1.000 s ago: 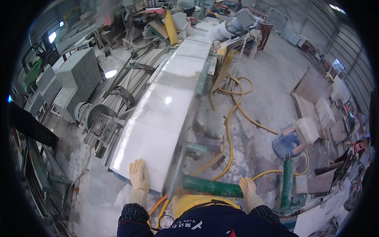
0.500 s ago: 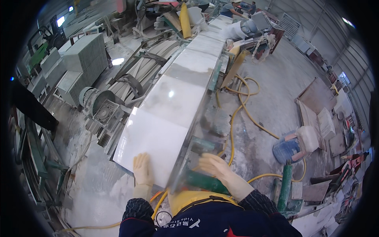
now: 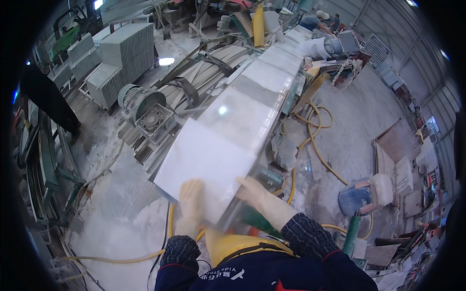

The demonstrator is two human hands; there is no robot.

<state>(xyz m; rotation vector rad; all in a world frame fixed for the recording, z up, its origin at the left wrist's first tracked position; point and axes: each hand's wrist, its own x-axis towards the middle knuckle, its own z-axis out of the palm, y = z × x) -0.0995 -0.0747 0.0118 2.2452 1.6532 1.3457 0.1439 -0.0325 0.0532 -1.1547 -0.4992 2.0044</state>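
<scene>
A glossy white stone slab [image 3: 204,155] lies at the near end of a long belt, turned slightly against the pale slabs [image 3: 238,106] behind it. My left hand [image 3: 191,200], in a cream rubber glove, rests on the slab's near left part with fingers stretched flat. At the slab's right edge is my right hand [image 3: 253,193], gloved alike, its fingertips closed at that edge. The underside of the slab and any fingers beneath it are hidden. A yellow apron [image 3: 233,242] covers my waist.
A motor [image 3: 145,109] stands left of the belt, near stacked grey slabs [image 3: 128,51]. A yellow hose [image 3: 318,145] loops over the floor to the right, near a blue barrel [image 3: 355,198]. Dark-trousered legs [image 3: 48,99] show at left; another person [image 3: 313,22] bends at the far end.
My right hand has moved left from beside the belt to the slab's right edge. The slab has turned a little, and my left hand still lies on it. The view has shifted.
</scene>
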